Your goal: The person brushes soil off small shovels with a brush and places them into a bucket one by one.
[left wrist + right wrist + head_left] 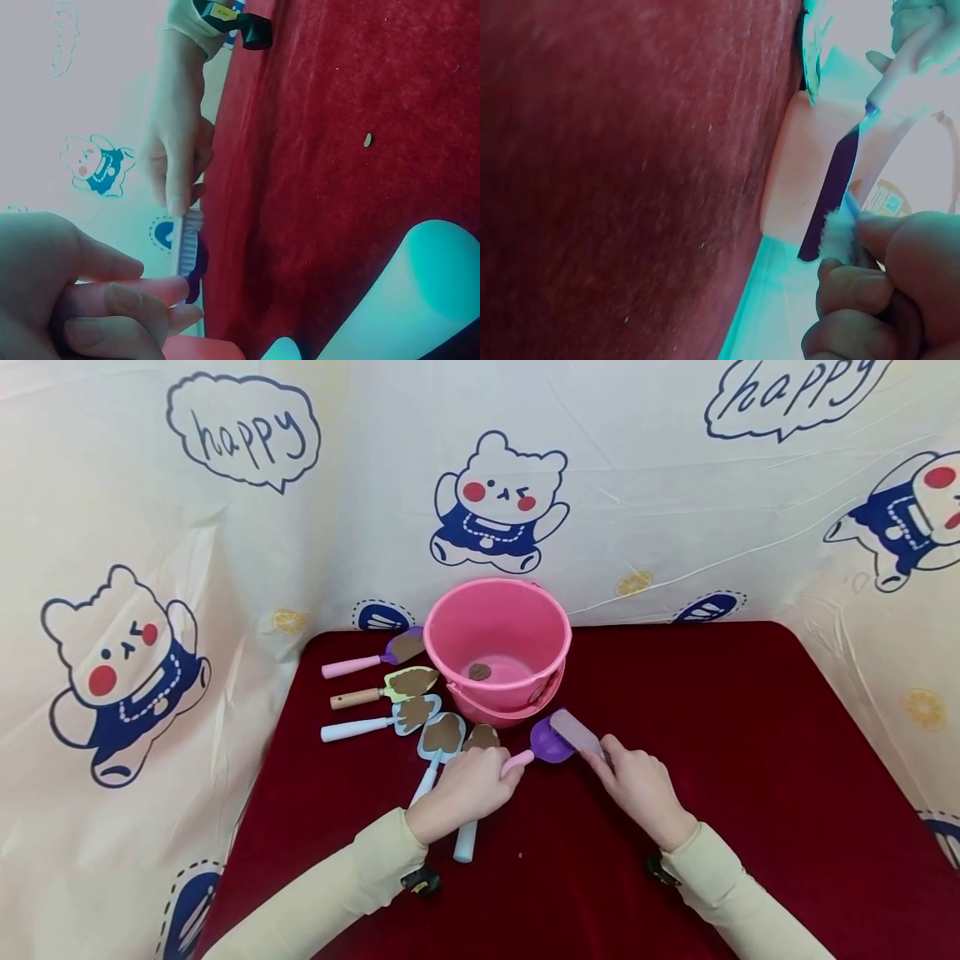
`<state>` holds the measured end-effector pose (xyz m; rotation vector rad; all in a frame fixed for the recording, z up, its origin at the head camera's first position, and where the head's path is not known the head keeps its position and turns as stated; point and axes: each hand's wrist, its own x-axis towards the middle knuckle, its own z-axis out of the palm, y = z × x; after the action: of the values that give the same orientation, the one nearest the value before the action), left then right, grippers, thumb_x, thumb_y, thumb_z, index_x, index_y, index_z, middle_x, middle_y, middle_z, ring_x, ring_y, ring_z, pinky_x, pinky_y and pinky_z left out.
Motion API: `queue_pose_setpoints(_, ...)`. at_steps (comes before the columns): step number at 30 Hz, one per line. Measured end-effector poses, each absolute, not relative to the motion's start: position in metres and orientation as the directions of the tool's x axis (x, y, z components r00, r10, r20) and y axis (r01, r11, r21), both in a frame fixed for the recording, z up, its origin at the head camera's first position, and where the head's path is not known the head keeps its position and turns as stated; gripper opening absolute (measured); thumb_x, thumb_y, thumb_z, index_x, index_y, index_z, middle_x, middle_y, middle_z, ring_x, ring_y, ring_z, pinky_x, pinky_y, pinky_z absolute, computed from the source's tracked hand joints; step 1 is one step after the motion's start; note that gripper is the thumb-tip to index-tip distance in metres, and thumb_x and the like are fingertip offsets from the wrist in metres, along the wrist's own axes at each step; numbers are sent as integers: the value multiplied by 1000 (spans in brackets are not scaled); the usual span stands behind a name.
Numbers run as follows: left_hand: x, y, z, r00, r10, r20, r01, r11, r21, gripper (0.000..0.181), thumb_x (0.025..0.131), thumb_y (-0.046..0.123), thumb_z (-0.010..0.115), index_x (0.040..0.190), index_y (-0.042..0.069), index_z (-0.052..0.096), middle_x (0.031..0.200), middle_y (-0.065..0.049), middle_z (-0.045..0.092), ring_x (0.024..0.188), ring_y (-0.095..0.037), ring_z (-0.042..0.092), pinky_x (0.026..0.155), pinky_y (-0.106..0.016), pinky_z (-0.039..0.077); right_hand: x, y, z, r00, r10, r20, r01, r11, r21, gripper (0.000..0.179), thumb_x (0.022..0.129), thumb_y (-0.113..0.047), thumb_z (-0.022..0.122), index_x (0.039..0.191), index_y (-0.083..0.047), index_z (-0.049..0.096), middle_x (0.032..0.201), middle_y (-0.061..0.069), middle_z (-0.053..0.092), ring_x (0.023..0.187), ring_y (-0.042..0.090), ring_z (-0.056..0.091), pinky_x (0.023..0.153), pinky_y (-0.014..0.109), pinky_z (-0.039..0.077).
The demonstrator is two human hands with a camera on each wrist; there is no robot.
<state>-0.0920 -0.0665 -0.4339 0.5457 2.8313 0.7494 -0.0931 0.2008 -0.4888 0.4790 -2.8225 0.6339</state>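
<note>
My left hand [467, 783] grips the pink handle of a toy shovel [546, 743] with a purple blade, held above the table just in front of a pink bucket [498, 597]. My right hand [641, 789] holds a pale brush [576, 732] against that blade; its bristles [190, 244] face the blade in the left wrist view. Inside the bucket lies a small brown lump [479, 672]. Beneath my left hand is a shovel with a light blue handle [465, 842], partly hidden, with brown stuff on its blade.
Left of the bucket lie several toy shovels with brown material on their blades: one with a pink handle [352, 667], one with a wooden handle [356, 698], and light blue ones [356, 729]. A dark red cloth [750, 735] covers the table. Printed curtains [360, 485] hang around it.
</note>
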Motion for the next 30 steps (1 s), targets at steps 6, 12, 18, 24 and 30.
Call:
queue_pose_setpoints(6,-92,-65,-433,-923,383,-44,303,790,532,47,105,32,57,62,17,44,56,3,43,46,-15,42,44,-31,35,-90,193,-482,-894,-354,274,-440,805,-398,28,100,-29,71,87,-14,51,56,-8,34,45,7,34,40,27,31)
queue_pose_setpoints(12,-92,-66,-434,-926,374,-43,291,783,550,49,106,33,56,62,17,42,55,3,42,46,-15,42,44,-31,34,-95,200,-482,-912,-289,291,-386,845,-371,32,98,-28,73,85,-12,49,56,-5,35,44,11,35,40,30,32)
queue_pose_setpoints(18,-91,-66,-438,-921,387,-33,314,792,523,46,105,31,57,63,17,45,55,4,42,47,-15,42,45,-31,35,-94,201,-483,-932,-248,265,-339,852,-398,27,101,-27,69,91,-8,52,58,-4,37,45,11,36,40,30,32)
queue_pose_setpoints(24,-92,-64,-437,-920,392,-12,327,784,528,45,104,31,58,63,17,46,55,4,43,47,-15,43,45,-31,36,-91,200,-482,-906,-341,251,-420,805,-419,27,99,-29,72,88,-13,53,56,-9,33,44,5,33,41,25,31)
queue_pose_setpoints(30,-93,-66,-438,-921,391,-8,322,771,550,45,103,29,60,62,18,44,55,5,42,48,-13,43,46,-30,36,-98,209,-483,-913,-310,265,-397,823,-406,27,97,-28,74,87,-15,53,58,-8,34,46,7,32,42,27,30)
